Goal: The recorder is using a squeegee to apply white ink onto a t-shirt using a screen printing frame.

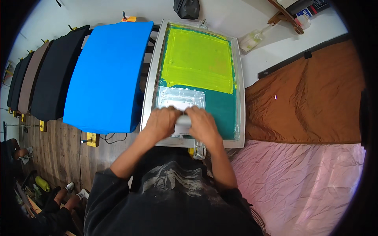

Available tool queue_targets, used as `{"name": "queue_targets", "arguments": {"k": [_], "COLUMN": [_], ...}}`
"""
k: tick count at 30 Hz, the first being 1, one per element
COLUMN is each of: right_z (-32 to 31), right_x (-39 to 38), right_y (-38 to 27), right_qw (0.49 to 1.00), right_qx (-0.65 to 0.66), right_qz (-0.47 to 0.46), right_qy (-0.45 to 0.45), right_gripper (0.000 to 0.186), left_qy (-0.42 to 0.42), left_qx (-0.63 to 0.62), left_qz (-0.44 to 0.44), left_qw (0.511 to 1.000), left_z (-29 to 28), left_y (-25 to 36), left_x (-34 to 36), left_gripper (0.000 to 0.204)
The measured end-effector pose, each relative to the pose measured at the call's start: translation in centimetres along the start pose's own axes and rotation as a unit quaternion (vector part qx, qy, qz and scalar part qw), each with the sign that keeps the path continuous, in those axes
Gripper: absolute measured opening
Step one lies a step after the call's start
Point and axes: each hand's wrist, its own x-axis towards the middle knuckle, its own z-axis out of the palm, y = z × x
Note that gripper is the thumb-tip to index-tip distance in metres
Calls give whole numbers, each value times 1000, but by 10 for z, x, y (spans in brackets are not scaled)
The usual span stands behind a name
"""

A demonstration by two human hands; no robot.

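Note:
Both hands close around a pale, squeegee-like bar (pixel 183 121), slightly blurred, over the near part of a screen-printing frame (pixel 241 114). My left hand (pixel 160 122) grips its left side and my right hand (pixel 201 124) its right side, knuckles up. Much of the bar is hidden under my fingers. Just beyond it, white ink (pixel 179 94) is smeared in a rough rectangle on the teal screen (pixel 222 112). A large yellow-green patch (pixel 197 59) covers the far part of the screen.
Left of the frame, a blue fabric-covered board (pixel 110 74) stands beside a black one (pixel 57 78) and several more. Brown cloth (pixel 303 94) and a pinkish wrinkled sheet (pixel 303 185) lie right. A metal clamp (pixel 199 150) sits at the near edge. Another person's legs (pixel 65 194) show lower left.

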Motion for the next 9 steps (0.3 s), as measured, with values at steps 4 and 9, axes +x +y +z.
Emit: {"name": "queue_targets", "arguments": {"k": [4,9], "right_z": [-5,-1], "right_x": [47,60], "right_y": [21,33], "right_qw": [999,995], "right_qx": [-17,19], "right_qz": [25,59], "right_qy": [-13,-75], "right_gripper": [32,33], "left_qy": [21,-26], "left_qx": [-9,3], "left_qz": [-18,-57], "left_qw": [1000,998], "left_z": [0,6], "left_y": [-23,-26], "left_x": [45,59], "left_gripper": [33,38]}}
